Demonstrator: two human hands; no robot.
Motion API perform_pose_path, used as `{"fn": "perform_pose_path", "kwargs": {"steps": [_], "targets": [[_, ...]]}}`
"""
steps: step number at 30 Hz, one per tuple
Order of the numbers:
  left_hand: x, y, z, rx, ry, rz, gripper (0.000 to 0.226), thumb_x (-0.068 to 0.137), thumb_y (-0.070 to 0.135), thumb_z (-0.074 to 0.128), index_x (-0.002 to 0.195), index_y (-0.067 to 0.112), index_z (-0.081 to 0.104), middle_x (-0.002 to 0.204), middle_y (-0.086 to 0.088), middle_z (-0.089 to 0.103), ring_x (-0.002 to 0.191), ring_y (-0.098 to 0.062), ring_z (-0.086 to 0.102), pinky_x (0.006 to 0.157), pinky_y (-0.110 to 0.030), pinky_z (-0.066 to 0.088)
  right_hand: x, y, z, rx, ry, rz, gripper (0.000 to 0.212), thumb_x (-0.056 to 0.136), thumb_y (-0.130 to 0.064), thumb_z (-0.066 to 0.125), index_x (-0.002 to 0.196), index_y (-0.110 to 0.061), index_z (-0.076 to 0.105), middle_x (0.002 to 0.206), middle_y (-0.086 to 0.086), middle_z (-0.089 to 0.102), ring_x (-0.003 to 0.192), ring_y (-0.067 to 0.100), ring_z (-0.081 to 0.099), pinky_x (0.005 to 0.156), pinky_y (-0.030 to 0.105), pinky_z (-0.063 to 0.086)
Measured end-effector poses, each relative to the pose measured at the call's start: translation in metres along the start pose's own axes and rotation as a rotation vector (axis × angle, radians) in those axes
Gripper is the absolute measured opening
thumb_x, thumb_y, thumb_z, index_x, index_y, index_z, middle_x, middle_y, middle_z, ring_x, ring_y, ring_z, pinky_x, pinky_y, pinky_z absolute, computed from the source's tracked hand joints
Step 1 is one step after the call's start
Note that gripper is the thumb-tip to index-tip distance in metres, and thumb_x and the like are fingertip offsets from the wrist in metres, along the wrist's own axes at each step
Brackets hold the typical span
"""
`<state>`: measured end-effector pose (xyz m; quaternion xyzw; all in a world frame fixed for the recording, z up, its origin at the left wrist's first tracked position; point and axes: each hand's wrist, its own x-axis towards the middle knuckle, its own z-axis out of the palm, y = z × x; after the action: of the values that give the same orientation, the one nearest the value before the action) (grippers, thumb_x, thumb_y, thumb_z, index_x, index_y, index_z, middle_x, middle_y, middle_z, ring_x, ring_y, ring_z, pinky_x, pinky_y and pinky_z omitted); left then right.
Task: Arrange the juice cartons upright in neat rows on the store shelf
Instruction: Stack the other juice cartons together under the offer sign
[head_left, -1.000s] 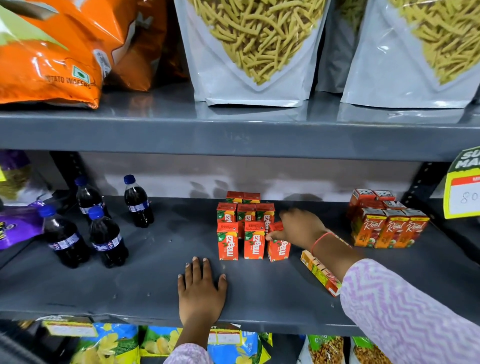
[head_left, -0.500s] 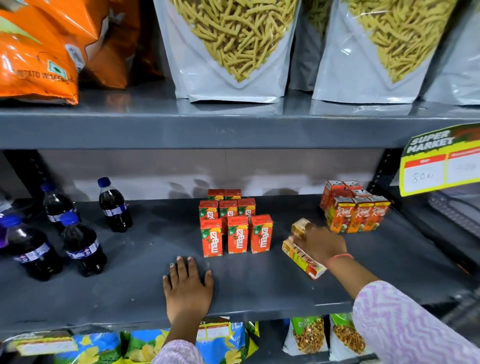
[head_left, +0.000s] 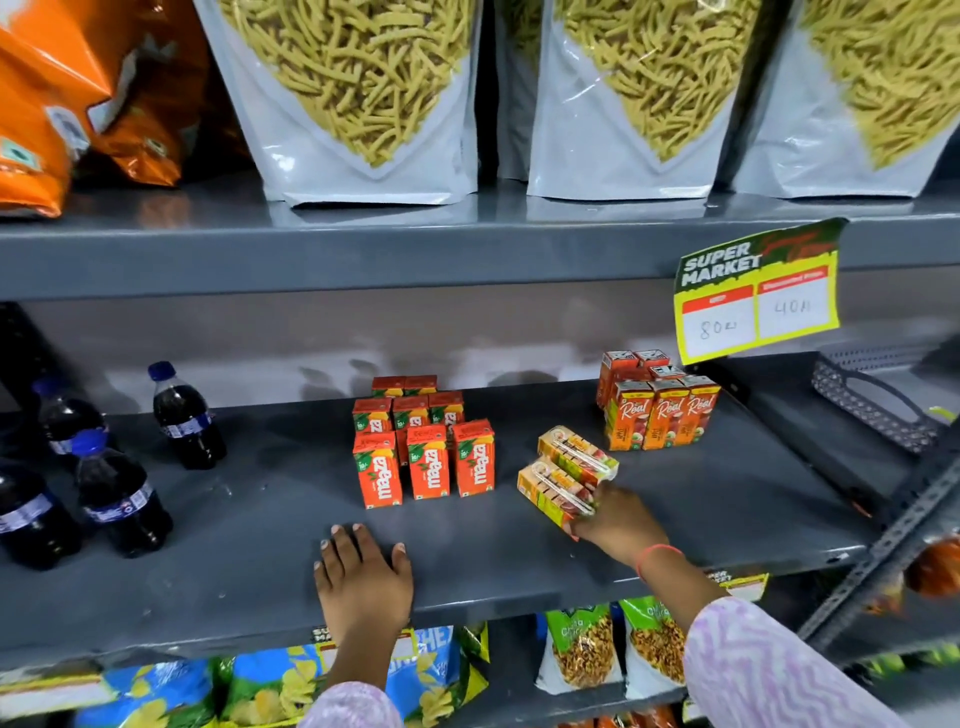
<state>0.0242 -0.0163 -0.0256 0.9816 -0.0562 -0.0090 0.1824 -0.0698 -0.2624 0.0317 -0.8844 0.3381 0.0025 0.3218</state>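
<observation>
Orange Maaza cartons (head_left: 427, 460) stand upright in rows at the middle of the grey shelf (head_left: 260, 530). A block of upright Real cartons (head_left: 660, 410) stands at the back right. Between the two groups, two yellow-orange cartons lie on their sides: the far one (head_left: 576, 449) rests free, the near one (head_left: 550, 491) has my right hand (head_left: 618, 522) closed around its near end. My left hand (head_left: 363, 577) lies flat, palm down, on the shelf's front edge, holding nothing.
Several dark cola bottles (head_left: 119, 499) stand at the shelf's left. A price sign (head_left: 756, 293) hangs from the upper shelf at right, with a dark basket (head_left: 878, 410) behind it. Snack bags (head_left: 363, 93) fill the shelf above and packets (head_left: 582, 649) the shelf below.
My right hand left the upright Maaza carton in the front row, moved right and took hold of the near lying carton. The view shifted right; my left hand stayed put.
</observation>
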Motion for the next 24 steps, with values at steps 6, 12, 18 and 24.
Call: {"fn": "perform_pose_path", "kwargs": {"steps": [6, 12, 18, 24], "targets": [[-0.018, 0.039, 0.012, 0.000, -0.005, -0.069, 0.065, 0.096, 0.041, 0.033, 0.145, 0.004, 0.013, 0.157, -0.017, 0.011, 0.145, -0.033, 0.010, 0.119, -0.043, 0.010, 0.007, 0.010, -0.027, 0.154, -0.082, -0.078, 0.034, 0.072, -0.021, 0.073, 0.100, -0.015, 0.054, 0.102, 0.006, 0.064, 0.087, 0.022, 0.062, 0.073, 0.031, 0.052], [-0.038, 0.096, 0.033, -0.029, 0.015, -0.058, 0.061, 0.094, 0.037, 0.039, 0.143, 0.004, 0.021, 0.156, -0.018, 0.016, 0.143, -0.035, 0.015, 0.118, -0.046, 0.012, 0.015, 0.037, -0.084, 0.381, -0.311, -0.153, 0.036, 0.072, 0.008, 0.068, 0.089, -0.019, 0.052, 0.103, 0.009, 0.058, 0.097, 0.021, 0.052, 0.073, 0.034, 0.048], [-0.042, 0.141, 0.055, 0.000, 0.001, -0.016, 0.058, 0.095, 0.037, 0.037, 0.144, 0.009, 0.023, 0.155, -0.016, 0.019, 0.143, -0.035, 0.015, 0.117, -0.051, 0.012, 0.039, 0.065, -0.135, 0.137, -0.239, -0.263, 0.048, 0.067, 0.013, 0.067, 0.107, -0.013, 0.059, 0.111, 0.006, 0.060, 0.109, 0.026, 0.054, 0.085, 0.035, 0.047], [-0.047, 0.148, 0.061, 0.030, 0.066, -0.008, 0.065, 0.091, 0.047, 0.018, 0.144, 0.010, 0.027, 0.155, -0.015, 0.023, 0.143, -0.036, 0.018, 0.115, -0.055, 0.014, 0.066, 0.063, -0.168, -0.234, -0.139, -0.495, 0.046, 0.076, 0.012, 0.051, 0.111, -0.016, 0.060, 0.120, 0.004, 0.061, 0.105, 0.020, 0.053, 0.074, 0.023, 0.036]]}}
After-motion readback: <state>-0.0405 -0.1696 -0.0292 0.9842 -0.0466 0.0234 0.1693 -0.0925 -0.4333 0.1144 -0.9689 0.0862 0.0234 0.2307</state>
